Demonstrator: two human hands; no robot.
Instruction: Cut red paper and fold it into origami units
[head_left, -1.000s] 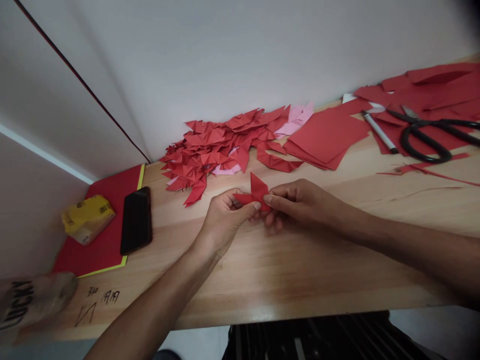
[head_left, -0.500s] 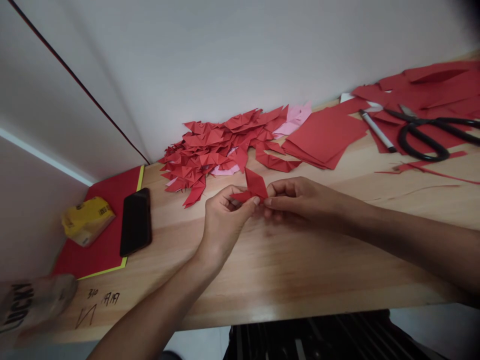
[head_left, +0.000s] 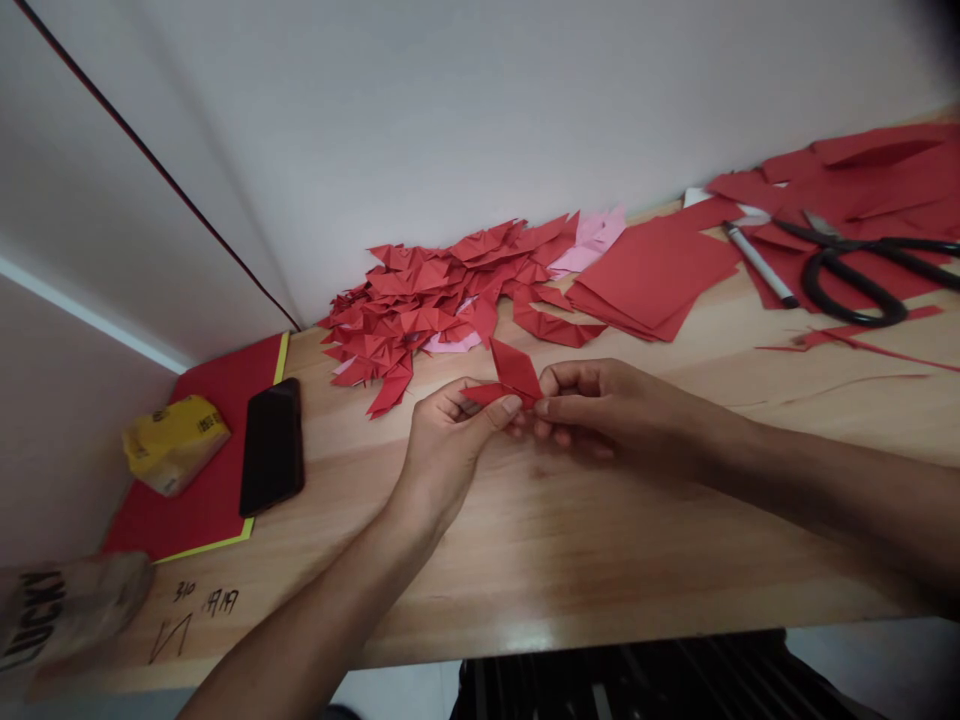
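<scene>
Between my two hands is a piece of folded red paper [head_left: 516,371], held just above the wooden table [head_left: 600,540]. My left hand [head_left: 457,425] is closed on its left and lower part, thumb on top. At its lower right corner, my right hand [head_left: 589,400] pinches the paper between thumb and fingers. One flap stands up and another points left. Behind the hands lies a heap of folded red paper pieces [head_left: 420,290], with some pink ones among them. A stack of flat red paper sheets [head_left: 649,275] rests to the right of the heap.
Scissors with black handles [head_left: 855,285], a white pen [head_left: 761,265] and red paper strips [head_left: 840,335] lie at the right. On the left are a black phone [head_left: 271,447], a red sheet with yellow edges [head_left: 150,520], a yellow packet [head_left: 176,443] and a bottle [head_left: 75,605]. A wall stands behind.
Both hands stay on the folded red paper, with small finger shifts. The upright flap leans slightly more to the right. The other things lie as before.
</scene>
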